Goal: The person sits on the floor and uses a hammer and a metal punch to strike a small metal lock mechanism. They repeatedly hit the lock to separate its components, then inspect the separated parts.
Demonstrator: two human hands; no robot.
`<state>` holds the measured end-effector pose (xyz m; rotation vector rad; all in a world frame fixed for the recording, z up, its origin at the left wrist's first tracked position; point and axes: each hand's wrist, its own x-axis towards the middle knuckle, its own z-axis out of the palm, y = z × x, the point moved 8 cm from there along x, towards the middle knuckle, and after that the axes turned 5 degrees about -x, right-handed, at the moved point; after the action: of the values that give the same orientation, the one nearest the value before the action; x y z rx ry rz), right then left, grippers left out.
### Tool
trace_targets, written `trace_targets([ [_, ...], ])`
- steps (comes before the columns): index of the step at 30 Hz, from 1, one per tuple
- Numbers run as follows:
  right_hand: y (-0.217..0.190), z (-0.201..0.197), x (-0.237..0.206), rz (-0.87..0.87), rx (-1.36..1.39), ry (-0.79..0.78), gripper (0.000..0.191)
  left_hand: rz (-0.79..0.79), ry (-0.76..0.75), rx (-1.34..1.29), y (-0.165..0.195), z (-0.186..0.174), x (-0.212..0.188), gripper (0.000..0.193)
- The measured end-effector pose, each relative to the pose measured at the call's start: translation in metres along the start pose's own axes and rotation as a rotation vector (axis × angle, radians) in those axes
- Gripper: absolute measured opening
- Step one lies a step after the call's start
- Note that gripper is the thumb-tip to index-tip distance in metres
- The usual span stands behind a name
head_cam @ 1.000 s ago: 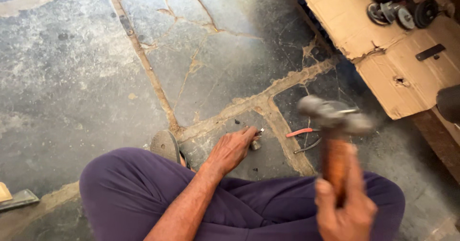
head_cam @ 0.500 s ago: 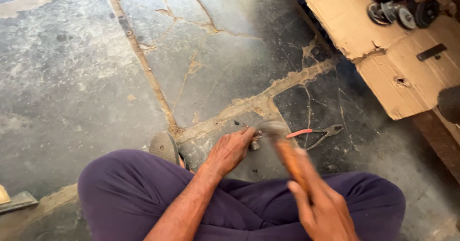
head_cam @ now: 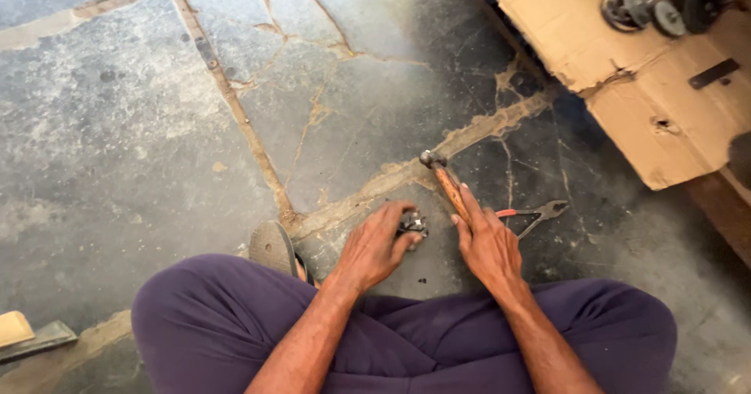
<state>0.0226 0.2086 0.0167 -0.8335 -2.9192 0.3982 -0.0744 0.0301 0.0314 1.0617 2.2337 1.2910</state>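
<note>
On the cracked stone floor (head_cam: 141, 128) before my crossed legs, my right hand (head_cam: 489, 245) grips a wooden-handled hammer (head_cam: 446, 181), head toward eleven o'clock. At nine o'clock from it, my left hand (head_cam: 374, 247) pinches a small dark metal part (head_cam: 412, 223) against the floor.

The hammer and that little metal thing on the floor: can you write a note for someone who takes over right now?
Left hand: fingers pinch a small dark metal part against the stone floor.
Right hand: grips a wooden-handled hammer, its head resting low just beyond the part.
Red-handled pliers lie on the floor right of the right hand.
Cardboard with small wheels sits far right.
Whether the part is finished cannot be told.
</note>
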Motion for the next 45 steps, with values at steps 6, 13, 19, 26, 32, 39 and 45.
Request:
trace_targets([
  [6,-0.03,-0.018,-0.018,-0.253,0.094,0.269,0.067,-0.138,-0.077,0.146,-0.026,0.028,0.002,0.08],
  [13,-0.086,-0.035,-0.032,-0.418,0.437,0.104,0.064,-0.173,-0.167,0.158,-0.042,0.048,0.004,0.06],
  [19,-0.057,-0.018,-0.033,-0.322,0.495,0.248,0.015,-0.147,-0.061,0.122,-0.034,0.036,0.008,0.055],
  [26,0.083,0.062,-0.039,0.71,1.372,0.108,0.033,-0.246,-0.074,0.095,-0.035,0.033,0.007,0.051],
  [32,0.088,0.026,-0.022,0.366,1.213,0.284,0.036,-0.188,0.0,0.096,-0.033,0.024,0.006,0.061],
  [39,-0.007,-0.006,-0.034,-0.085,0.685,0.258,0.028,-0.336,-0.108,0.113,-0.045,0.026,0.006,0.062],
  [45,-0.028,-0.051,-0.045,-0.248,0.598,0.421,0.019,-0.114,0.011,-0.037,-0.012,-0.008,0.011,0.068],
])
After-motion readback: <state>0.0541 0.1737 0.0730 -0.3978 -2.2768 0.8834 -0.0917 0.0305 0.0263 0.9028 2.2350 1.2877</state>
